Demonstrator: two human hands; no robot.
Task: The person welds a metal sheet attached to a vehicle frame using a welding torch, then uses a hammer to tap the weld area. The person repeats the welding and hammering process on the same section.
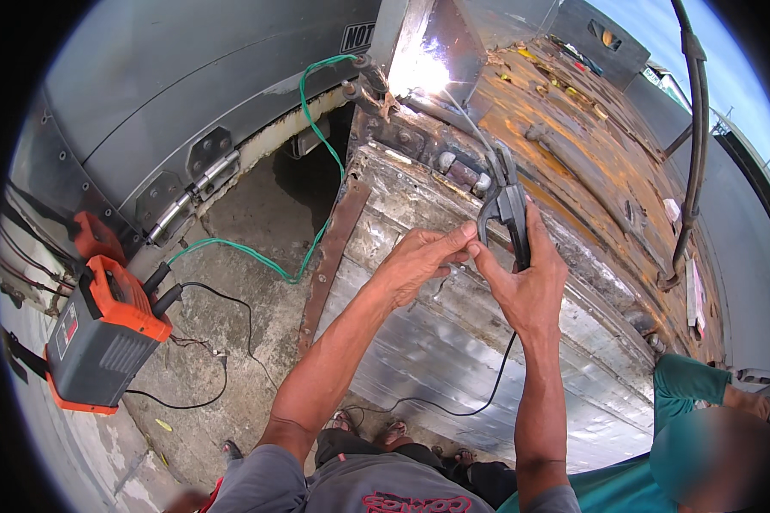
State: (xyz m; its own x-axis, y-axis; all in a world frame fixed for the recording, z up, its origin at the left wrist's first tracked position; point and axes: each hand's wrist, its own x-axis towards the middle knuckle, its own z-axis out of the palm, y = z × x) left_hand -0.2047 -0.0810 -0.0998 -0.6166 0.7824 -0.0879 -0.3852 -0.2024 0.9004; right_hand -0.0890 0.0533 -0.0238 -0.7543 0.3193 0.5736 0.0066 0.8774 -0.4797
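Observation:
My right hand is wrapped round the handle of a black welding electrode holder. A thin welding rod runs from its jaws up to a bright white arc, at the foot of an upright metal plate. Glare hides the spot where rod and metal meet. My left hand is closed in a pinch, its fingertips against my right thumb, just below the holder's lever. Whatever lies between those fingertips is hidden. From the holder a black cable hangs down past a silvery metal panel.
At left stands an orange and grey welding machine; its green cable reaches the metal frame near the arc. A hinged grey panel rises behind. Rusty decking stretches far right, beside a hanging dark hose. A person in teal is close at right.

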